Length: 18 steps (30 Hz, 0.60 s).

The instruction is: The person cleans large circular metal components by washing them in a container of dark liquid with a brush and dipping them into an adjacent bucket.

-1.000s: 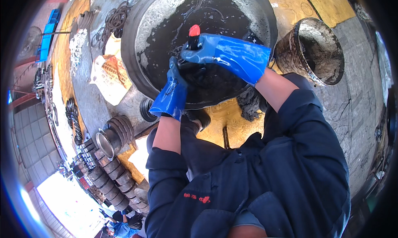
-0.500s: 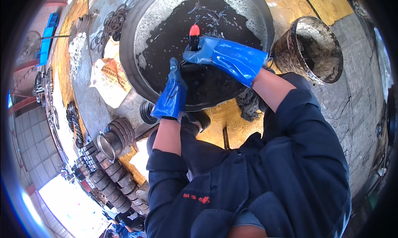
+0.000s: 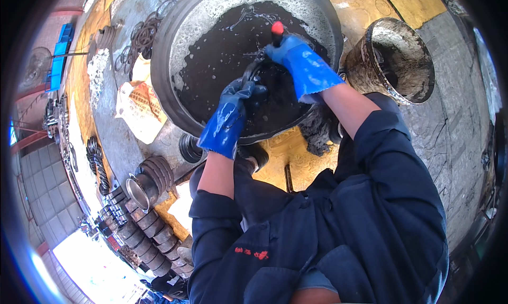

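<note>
Both of my hands wear blue rubber gloves and work over a wide round tub (image 3: 165, 66) of dark, foam-edged liquid. In my right hand (image 3: 288, 50) is a tool with a black handle and red end (image 3: 277, 29), the fingers closed round it. Its working end is hidden, so its kind cannot be told. My left hand (image 3: 238, 95) is closed on the near left edge of a dark, wet, curved part (image 3: 255, 67), which looks like a ring. The tool hand is at the far right side of this part.
A dirty, open bucket (image 3: 402, 60) stands right of the tub. To the left lie a printed sack (image 3: 140, 105) and a heap of dark rings (image 3: 143, 34). Stacked metal cylinders (image 3: 153, 224) and a metal ring-shaped part (image 3: 138, 193) are at the lower left.
My right hand has moved right and away from me with the tool. My left hand has shifted slightly right and curled its fingers; the dark curved part now shows between the hands.
</note>
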{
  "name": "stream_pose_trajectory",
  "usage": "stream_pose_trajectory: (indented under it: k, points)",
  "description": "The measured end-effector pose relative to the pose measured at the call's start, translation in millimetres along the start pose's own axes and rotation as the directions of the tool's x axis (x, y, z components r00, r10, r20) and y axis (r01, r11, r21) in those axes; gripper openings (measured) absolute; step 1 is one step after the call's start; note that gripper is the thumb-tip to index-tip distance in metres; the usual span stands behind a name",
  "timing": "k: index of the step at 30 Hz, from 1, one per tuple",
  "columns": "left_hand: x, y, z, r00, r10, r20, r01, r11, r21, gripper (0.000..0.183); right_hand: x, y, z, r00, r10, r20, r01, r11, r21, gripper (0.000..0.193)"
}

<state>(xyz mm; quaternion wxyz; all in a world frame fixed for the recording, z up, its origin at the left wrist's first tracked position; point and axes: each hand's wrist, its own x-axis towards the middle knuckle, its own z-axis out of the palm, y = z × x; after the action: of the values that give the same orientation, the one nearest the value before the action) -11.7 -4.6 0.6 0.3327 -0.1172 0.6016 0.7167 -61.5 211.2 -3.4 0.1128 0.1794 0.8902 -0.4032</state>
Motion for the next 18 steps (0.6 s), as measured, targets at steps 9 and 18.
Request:
stream_pose_trajectory:
  k: [9,18]
  points:
    - [-3,1,-28,0.994,-0.106,-0.014,0.098,0.955,-0.280,0.033,13,-10,-19,0.990,-0.108,0.088,0.071,0.935,0.349,0.041]
    - [-61,15,-6,0.912,0.399,0.095,-0.363,0.677,0.640,0.028,-49,-48,14,0.820,-0.428,0.381,0.289,0.883,0.369,0.043]
